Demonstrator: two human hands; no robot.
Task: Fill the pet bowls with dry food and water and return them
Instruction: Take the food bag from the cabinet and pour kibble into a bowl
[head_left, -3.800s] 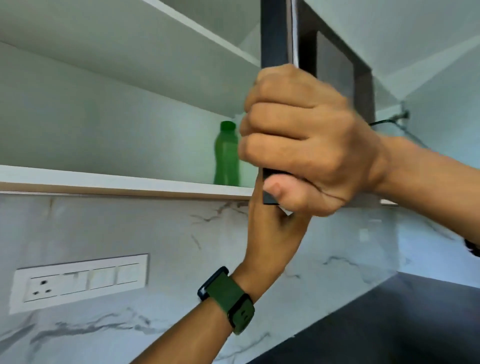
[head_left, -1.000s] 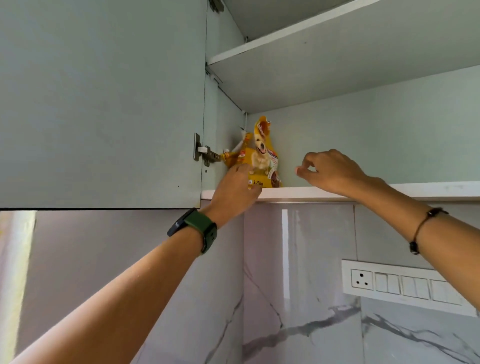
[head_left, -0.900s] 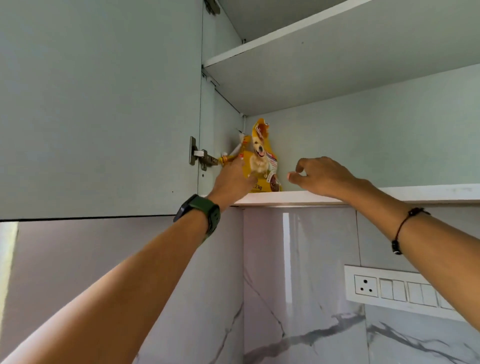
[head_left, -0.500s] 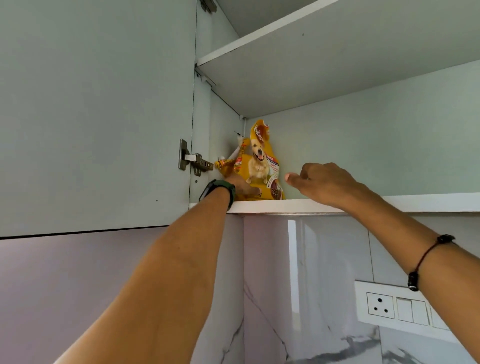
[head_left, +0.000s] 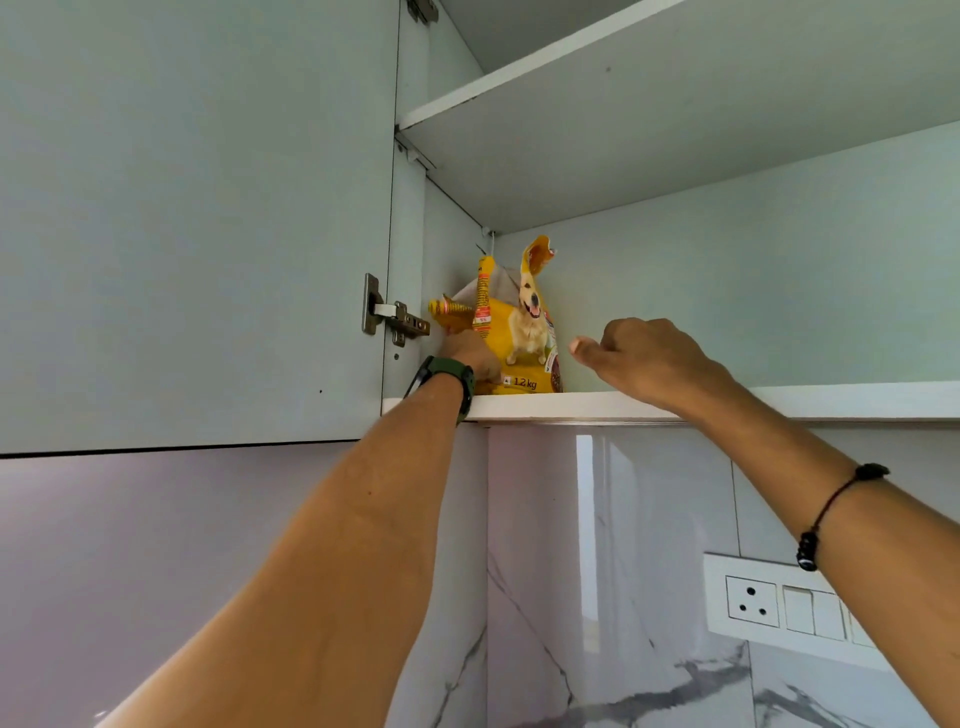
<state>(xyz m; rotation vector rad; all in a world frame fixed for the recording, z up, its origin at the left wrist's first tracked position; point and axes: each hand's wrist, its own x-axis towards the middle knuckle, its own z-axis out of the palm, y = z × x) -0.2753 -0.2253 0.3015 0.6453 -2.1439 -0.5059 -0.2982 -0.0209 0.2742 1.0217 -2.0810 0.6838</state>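
A yellow dog food bag (head_left: 524, 338) with a dog picture and "1.2 kg" stands upright in the left back corner of the lower cabinet shelf (head_left: 727, 405). Its torn top is open. My left hand (head_left: 475, 358), with a green watch on the wrist, reaches over the shelf edge and holds the bag's lower left side. My right hand (head_left: 644, 358) hovers just right of the bag, fingers curled loosely, not touching it. No pet bowls are in view.
The open cabinet door (head_left: 192, 223) hangs at the left on a metal hinge (head_left: 389, 317). An upper shelf (head_left: 649, 104) sits overhead. Below is a marble-patterned wall with a white socket and switch panel (head_left: 779, 603) at the lower right.
My left hand has gone further into the shelf and closed on the bag's lower left side. My right hand has drawn slightly nearer the bag. My view has moved closer.
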